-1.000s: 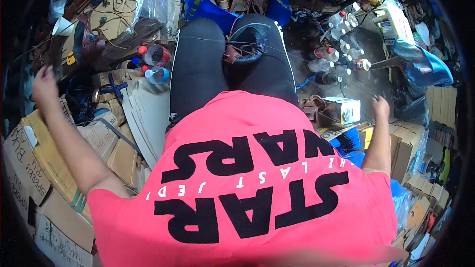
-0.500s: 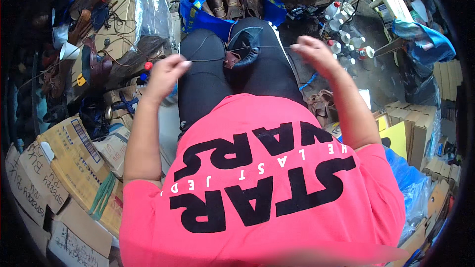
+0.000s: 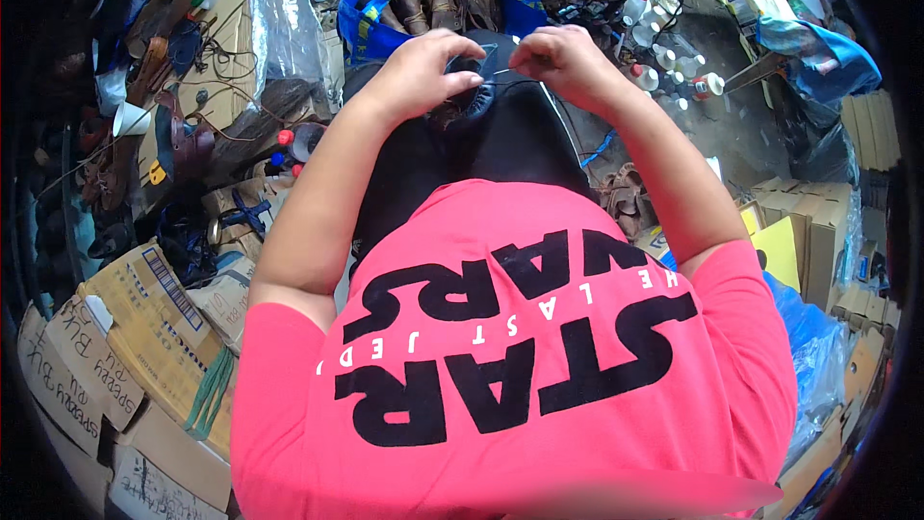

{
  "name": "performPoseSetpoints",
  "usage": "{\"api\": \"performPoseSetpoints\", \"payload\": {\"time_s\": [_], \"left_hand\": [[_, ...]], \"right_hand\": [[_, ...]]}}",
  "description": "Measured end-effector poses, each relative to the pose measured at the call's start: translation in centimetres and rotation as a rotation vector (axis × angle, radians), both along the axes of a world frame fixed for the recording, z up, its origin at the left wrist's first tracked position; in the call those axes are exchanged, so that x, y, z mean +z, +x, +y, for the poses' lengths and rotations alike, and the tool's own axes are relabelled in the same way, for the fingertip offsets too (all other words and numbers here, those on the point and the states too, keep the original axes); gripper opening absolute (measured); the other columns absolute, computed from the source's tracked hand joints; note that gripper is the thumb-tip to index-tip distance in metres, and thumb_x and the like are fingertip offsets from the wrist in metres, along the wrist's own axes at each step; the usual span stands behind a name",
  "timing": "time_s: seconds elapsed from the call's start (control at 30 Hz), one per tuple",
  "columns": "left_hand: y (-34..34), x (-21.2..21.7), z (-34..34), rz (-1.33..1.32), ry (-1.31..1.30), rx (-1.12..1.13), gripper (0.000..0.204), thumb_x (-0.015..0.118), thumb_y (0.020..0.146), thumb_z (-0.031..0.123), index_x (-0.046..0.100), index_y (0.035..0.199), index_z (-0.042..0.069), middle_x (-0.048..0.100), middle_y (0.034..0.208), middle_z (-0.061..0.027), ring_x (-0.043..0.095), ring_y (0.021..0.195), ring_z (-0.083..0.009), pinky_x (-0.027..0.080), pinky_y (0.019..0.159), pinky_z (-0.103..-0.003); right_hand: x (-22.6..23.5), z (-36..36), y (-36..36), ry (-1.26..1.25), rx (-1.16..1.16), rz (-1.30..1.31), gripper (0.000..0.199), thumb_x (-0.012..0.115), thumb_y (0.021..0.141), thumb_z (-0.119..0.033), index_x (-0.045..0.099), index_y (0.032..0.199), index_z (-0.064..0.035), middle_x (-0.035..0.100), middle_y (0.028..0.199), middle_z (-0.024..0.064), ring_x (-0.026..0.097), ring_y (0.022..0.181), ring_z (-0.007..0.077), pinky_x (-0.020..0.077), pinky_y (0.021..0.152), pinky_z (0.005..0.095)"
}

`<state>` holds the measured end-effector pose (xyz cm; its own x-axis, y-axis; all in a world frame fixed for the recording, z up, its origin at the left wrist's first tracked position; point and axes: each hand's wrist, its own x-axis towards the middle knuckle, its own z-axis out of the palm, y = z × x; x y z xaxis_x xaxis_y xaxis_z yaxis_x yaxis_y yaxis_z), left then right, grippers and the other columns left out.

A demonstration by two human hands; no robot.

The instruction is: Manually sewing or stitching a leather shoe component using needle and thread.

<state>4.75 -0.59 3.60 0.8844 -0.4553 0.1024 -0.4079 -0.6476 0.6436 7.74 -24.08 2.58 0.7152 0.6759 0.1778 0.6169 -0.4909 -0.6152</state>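
Observation:
A dark leather shoe piece (image 3: 474, 101) with a gathered edge lies between my thighs, partly covered by my left hand. My left hand (image 3: 423, 75) is over it, thumb and curved fingers apart, with nothing visible between them. Just to the right, my right hand (image 3: 560, 60) has its fingertips pinched together on a thin thread (image 3: 502, 71), which runs toward the shoe piece. Whether a needle is on the thread is too small to tell.
Ahead of my knees stands a blue bag (image 3: 371, 24) holding brown leather shoe forms (image 3: 443, 0). Several plastic bottles (image 3: 664, 56) stand on the floor at the right. Cardboard boxes (image 3: 144, 313) are piled at the left, with more boxes (image 3: 804, 221) at the right.
Both hands have come inward from wide apart, where a dark thread stretched out on either side of the shoe piece. My left hand has moved over the piece and opened its fingers.

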Motion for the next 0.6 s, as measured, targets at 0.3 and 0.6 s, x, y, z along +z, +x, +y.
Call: {"api": "performPoseSetpoints", "payload": {"time_s": [0.3,0.6], "left_hand": [[3.2,-1.3,-0.3,0.548,-0.016,-0.09,0.019,0.068,0.082,0.015,0.063,0.094,0.001,0.062,0.084,-0.0013,0.055,0.081,-0.0077,0.045,0.074,-0.025],[3.0,-3.2,-0.1,0.747,-0.333,-0.09,0.017,0.067,0.081,0.013,0.064,0.093,0.002,0.062,0.086,0.0012,0.055,0.083,-0.0069,0.043,0.081,-0.023]], "right_hand": [[0.3,0.9,1.3,-0.105,0.093,-0.096,0.012,0.07,0.072,-0.008,0.069,0.083,-0.0122,0.061,0.08,0.0072,0.063,0.078,0.0242,0.0515,0.068,0.0327],[-1.1,1.0,0.5,0.057,0.14,0.067,0.012,0.068,0.075,-0.004,0.067,0.086,-0.0083,0.06,0.079,0.0057,0.061,0.078,0.0212,0.0497,0.068,0.0313]]}}
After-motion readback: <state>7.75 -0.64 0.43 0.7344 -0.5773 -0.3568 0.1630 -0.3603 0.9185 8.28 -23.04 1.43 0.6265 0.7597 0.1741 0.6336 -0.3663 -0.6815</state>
